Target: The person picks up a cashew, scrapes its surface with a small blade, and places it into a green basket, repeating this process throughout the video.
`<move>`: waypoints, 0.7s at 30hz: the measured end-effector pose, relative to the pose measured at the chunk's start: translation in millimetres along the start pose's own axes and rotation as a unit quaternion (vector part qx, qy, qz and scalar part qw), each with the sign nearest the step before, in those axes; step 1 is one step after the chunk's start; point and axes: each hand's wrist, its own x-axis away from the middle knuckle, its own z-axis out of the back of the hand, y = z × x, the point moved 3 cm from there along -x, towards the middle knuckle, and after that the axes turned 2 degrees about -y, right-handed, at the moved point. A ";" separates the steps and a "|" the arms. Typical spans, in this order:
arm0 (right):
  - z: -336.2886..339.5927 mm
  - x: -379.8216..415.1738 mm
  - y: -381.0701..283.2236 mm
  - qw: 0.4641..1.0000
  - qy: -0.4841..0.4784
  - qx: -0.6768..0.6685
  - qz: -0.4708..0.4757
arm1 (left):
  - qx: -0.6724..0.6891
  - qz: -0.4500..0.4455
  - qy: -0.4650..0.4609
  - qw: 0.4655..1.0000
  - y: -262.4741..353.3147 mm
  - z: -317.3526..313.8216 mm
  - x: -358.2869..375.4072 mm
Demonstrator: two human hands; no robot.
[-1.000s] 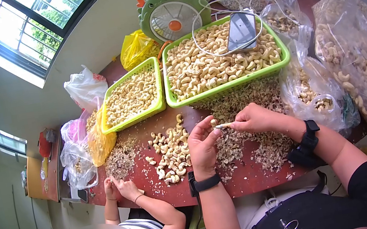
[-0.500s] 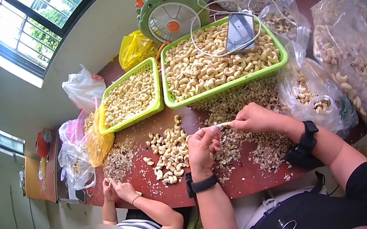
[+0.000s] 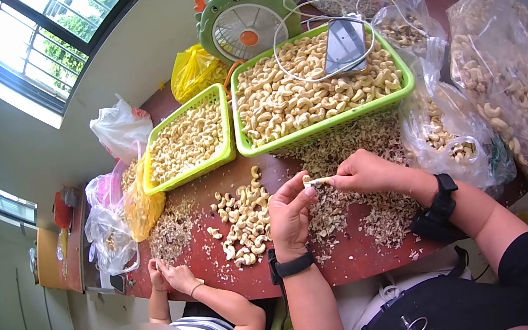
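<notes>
My left hand is closed, pinching a pale cashew nut between thumb and fingertips. From the other side, my right hand grips the light-coloured handle of a small knife. The knife's thin tip meets the cashew, and its blade is mostly hidden. Below and left of my left hand lies a loose pile of pale cashews on the red table. Heaps of flaky brown skins lie beneath and around my right hand.
Beyond my hands stand a large green basket and a smaller one, both full of cashews. A phone with a white cable lies on the larger. Plastic bags line the right. A green fan stands behind. Another person's hands work at left.
My left fingers have lifted and turned slightly, bringing the cashew into clearer view. My right hand, with the knife, has shifted a little left. The other person's hands have barely moved.
</notes>
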 end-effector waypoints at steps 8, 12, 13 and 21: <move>7.0 1.3 2.3 0.998 0.056 0.015 -0.005 | 0.085 0.111 -0.017 0.990 -6.3 11.3 -2.0; 3.2 -0.6 3.9 1.000 0.011 -0.024 -0.017 | 0.046 0.051 0.008 0.998 -4.0 3.6 -1.6; 3.4 -0.4 2.7 1.000 0.012 -0.024 -0.016 | 0.046 0.050 0.007 0.998 -4.2 3.2 -1.4; 1.4 2.7 -6.4 0.997 -0.026 -0.064 -0.019 | 0.093 -0.012 -0.033 0.995 -1.8 3.1 -1.7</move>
